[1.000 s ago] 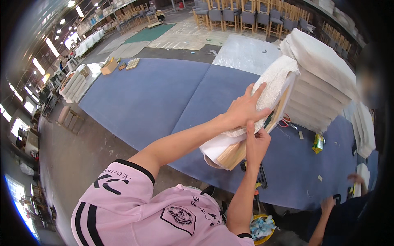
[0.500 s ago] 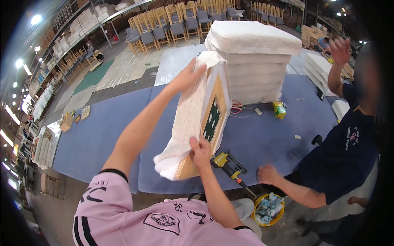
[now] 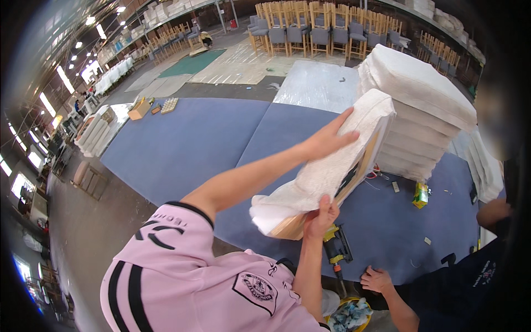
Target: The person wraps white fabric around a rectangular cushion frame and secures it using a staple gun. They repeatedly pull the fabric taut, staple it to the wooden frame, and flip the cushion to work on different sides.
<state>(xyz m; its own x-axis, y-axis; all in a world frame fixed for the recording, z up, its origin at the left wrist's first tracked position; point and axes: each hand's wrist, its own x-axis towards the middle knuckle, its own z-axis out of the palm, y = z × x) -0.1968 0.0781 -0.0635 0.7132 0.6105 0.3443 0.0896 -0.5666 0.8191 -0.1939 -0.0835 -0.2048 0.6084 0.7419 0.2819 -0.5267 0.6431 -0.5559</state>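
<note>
I hold a seat cushion (image 3: 326, 171) tilted over the blue table (image 3: 182, 144). White fabric wraps its top and its wooden underside faces right. My left hand (image 3: 326, 141) lies flat on the fabric near the upper end, fingers spread. My right hand (image 3: 323, 217) grips the lower edge by the wood. The cushion's upper end is close to a tall stack of white cushions (image 3: 426, 105); I cannot tell if they touch.
A yellow and black staple gun (image 3: 337, 249) lies near the table's front edge. A small yellow-green container (image 3: 420, 195) stands by the stack. A co-worker's hand (image 3: 379, 279) rests at the lower right. A yellow bucket (image 3: 348, 318) of rags sits below. Rows of chairs (image 3: 315, 27) stand far back.
The cushion has tipped from nearly upright to slanting, its top toward the stack. My view swung left. The co-worker now shows only at the lower right.
</note>
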